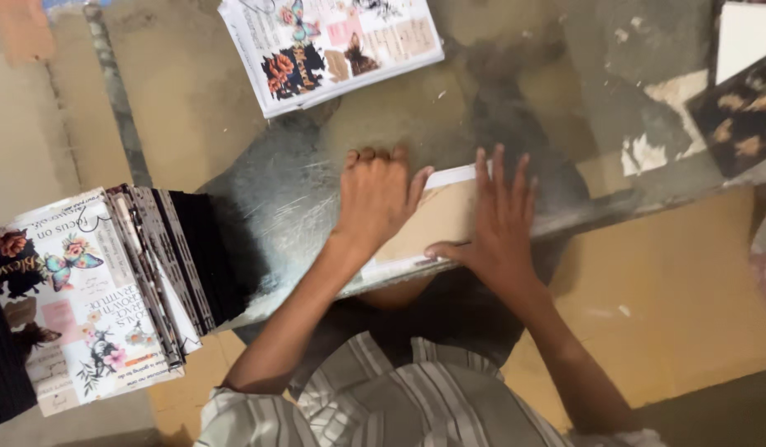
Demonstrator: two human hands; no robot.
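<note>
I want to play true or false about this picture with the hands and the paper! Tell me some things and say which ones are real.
1. Both hands press on a tan card with white edges. True.
2. The left hand holds a pair of scissors. False: it lies on the card with knuckles bent and holds nothing.
3. The right hand has its fingers spread flat. True.
4. The stack of flowery printed sheets lies under the right hand. False: it sits far off to the person's left.
5. Another printed sheet with flowers and a butterfly lies at the far side of the glass table. True.
</note>
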